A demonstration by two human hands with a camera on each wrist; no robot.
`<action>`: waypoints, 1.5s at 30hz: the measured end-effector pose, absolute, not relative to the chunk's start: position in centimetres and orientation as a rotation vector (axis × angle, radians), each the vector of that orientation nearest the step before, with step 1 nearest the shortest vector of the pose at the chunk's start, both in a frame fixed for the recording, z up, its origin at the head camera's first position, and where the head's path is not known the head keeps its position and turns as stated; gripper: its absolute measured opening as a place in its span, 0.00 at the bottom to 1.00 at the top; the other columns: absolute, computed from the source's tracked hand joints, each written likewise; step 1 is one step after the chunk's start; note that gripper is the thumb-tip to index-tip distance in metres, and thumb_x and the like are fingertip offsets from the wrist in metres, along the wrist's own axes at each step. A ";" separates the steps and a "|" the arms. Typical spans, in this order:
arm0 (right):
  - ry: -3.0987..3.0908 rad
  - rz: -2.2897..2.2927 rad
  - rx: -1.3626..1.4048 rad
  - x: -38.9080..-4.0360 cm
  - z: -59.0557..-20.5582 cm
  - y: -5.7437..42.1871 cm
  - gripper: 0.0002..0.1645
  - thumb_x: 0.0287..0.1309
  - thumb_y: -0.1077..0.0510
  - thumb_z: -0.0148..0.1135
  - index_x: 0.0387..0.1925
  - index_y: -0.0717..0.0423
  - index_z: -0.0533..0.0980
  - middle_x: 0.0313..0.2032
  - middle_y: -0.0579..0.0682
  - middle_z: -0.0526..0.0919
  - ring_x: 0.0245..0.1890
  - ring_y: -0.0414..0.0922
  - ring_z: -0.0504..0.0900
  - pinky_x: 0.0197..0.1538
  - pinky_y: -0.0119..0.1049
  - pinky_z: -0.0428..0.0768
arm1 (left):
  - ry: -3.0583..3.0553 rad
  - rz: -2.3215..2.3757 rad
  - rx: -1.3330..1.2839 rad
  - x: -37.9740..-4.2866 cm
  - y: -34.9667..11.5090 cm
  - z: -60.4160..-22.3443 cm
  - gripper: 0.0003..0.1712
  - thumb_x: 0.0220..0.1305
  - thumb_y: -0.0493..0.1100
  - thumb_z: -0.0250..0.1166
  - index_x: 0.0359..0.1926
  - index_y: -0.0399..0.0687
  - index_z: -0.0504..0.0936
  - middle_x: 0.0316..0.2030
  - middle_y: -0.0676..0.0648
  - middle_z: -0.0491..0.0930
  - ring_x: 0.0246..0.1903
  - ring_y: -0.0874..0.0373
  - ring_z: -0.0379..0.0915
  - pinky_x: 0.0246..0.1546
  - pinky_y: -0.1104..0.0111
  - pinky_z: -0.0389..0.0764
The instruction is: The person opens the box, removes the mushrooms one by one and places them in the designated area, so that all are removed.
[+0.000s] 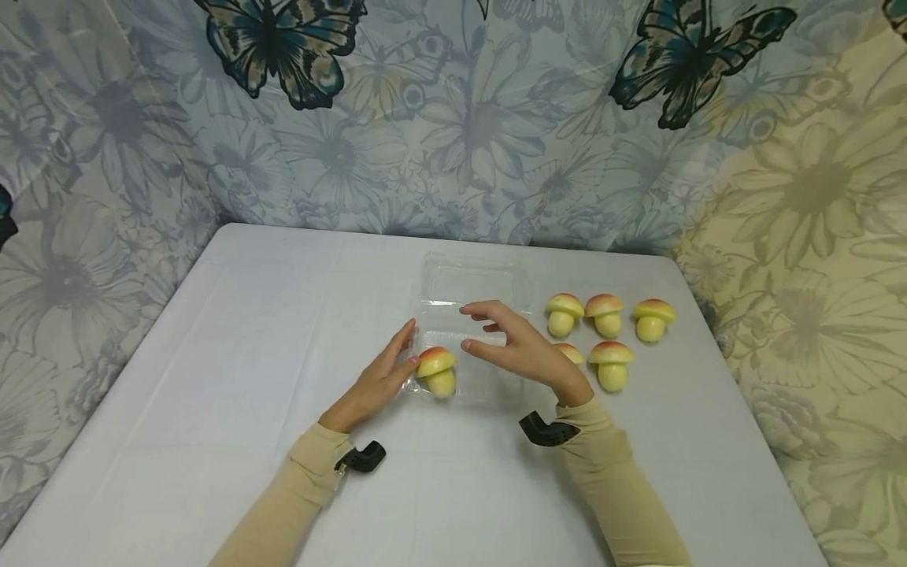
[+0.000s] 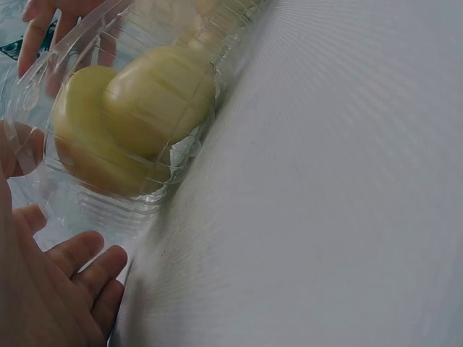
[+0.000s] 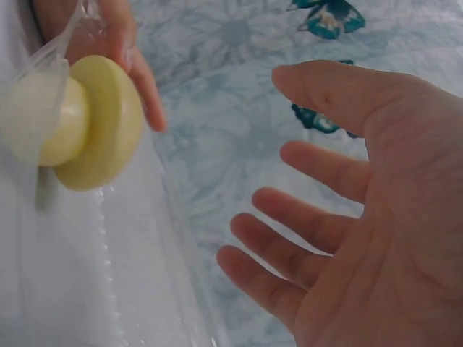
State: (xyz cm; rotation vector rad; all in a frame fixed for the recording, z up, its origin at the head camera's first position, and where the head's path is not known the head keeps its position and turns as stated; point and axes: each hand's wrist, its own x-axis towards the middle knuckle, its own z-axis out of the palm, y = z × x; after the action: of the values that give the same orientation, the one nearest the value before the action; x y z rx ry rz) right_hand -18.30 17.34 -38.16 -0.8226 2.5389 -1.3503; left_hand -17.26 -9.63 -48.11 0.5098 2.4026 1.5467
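A clear plastic clamshell container [image 1: 489, 386] lies with its lid raised away from me. One toy mushroom [image 1: 436, 372], with a red-yellow cap and pale yellow stem, sits in its near left corner. My left hand [image 1: 375, 386] rests at the container's left side, its thumb at the rim beside that mushroom and its fingers extended along the outside. Above the container hovers my right hand [image 1: 520, 346], fingers spread and holding nothing; the right wrist view shows its bare palm. Through the plastic wall, the left wrist view shows the mushroom [image 2: 159, 101] close up.
Several more toy mushrooms [image 1: 612, 365] stand in two rough rows right of the container; my right hand partly hides one [image 1: 569, 353]. The white table [image 1: 234, 354] meets a wall [image 1: 453, 157] with flower and butterfly patterns.
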 end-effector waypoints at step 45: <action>2.378 -1.192 -0.825 -18.4 -42.0 14.3 0.33 0.66 0.56 0.66 0.68 0.61 0.69 0.66 0.57 0.73 0.66 0.55 0.73 0.66 0.56 0.75 | 2.393 1.532 0.501 -17.6 -9.6 -48.2 0.38 0.78 0.55 0.48 0.82 0.66 0.43 0.80 0.46 0.53 0.79 0.46 0.50 0.77 0.41 0.50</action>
State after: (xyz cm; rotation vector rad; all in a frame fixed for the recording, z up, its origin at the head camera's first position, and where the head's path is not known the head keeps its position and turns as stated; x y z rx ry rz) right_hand -18.43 14.34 -42.02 -0.8246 2.3784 -1.1919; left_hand -17.58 -9.57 -48.24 0.5009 2.3931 1.5320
